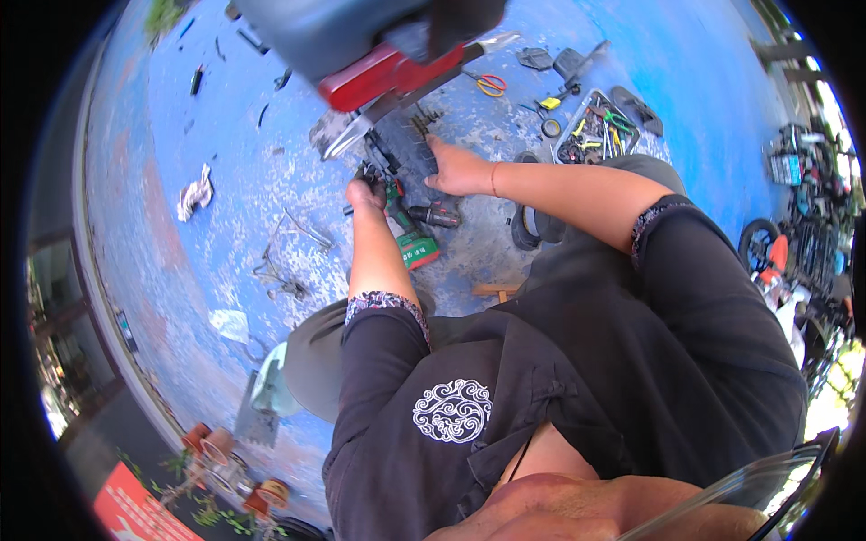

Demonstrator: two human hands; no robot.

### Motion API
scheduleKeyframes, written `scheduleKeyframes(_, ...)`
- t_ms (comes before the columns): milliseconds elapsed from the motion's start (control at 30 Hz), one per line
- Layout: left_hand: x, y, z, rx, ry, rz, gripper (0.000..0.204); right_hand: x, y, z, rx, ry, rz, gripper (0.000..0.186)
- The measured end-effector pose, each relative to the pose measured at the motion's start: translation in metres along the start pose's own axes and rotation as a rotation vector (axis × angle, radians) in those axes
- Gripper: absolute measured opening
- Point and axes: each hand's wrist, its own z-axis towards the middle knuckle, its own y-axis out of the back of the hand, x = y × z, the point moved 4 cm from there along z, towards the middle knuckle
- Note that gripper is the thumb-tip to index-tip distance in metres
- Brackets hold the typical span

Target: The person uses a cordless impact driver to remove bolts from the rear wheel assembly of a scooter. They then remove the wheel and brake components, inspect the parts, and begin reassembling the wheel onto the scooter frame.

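Note:
Beneath the rear of a scooter with a red tail light (392,77), both of my hands are at its black rear tyre (403,142). My right hand (458,169) grips the tyre's right side, its far fingers partly hidden. To the left of the wheel, my left hand (363,191) is closed beside dark metal parts (382,155); what it holds is hidden. Just right of my left forearm, a green and black cordless power tool (400,215) sits with a green and red box-shaped end (419,252). Next to it lies a dark cordless drill (439,214).
A tray of hand tools (595,128) stands at the right, near orange-handled scissors (491,85) and a tape roll (551,128). Left of me are a crumpled rag (196,194) and loose wires (293,239). Potted plants (219,444) stand lower left; motorcycles (807,225) line the right.

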Motion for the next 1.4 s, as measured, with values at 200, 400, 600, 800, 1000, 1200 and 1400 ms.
scheduleKeyframes(200, 0.006, -0.005, -0.017, -0.076, -0.094, -0.058, 0.031, -0.007, 0.004, 0.009, -0.078, -0.002, -0.076, 0.089)
scheduleKeyframes(400, -0.001, 0.005, -0.026, -0.087, -0.115, -0.141, 0.024, -0.005, 0.005, 0.02, -0.028, 0.052, -0.058, 0.085)
scheduleKeyframes(600, -0.02, -0.005, -0.024, -0.277, -0.099, -0.078, 0.02, -0.01, -0.004, 0.028, -0.014, 0.046, -0.057, 0.076)
scheduleKeyframes(800, -0.023, -0.022, -0.026, -0.236, -0.119, 0.118, 0.023, -0.014, -0.002, 0.027, -0.026, 0.093, -0.042, 0.076)
scheduleKeyframes(1000, -0.039, -0.014, -0.022, -0.185, -0.161, 0.526, 0.026, 0.001, 0.007, 0.025, 0.01, 0.085, -0.061, 0.073)
scheduleKeyframes(1200, -0.031, -0.007, -0.008, -0.238, 0.033, 0.482, 0.035, 0.002, 0.01, 0.023, 0.064, -0.001, -0.049, 0.072)
scheduleKeyframes(1400, -0.031, 0.008, 0.02, -0.351, -0.17, 0.784, 0.05, 0.0, 0.008, 0.024, 0.029, 0.067, -0.083, 0.077)
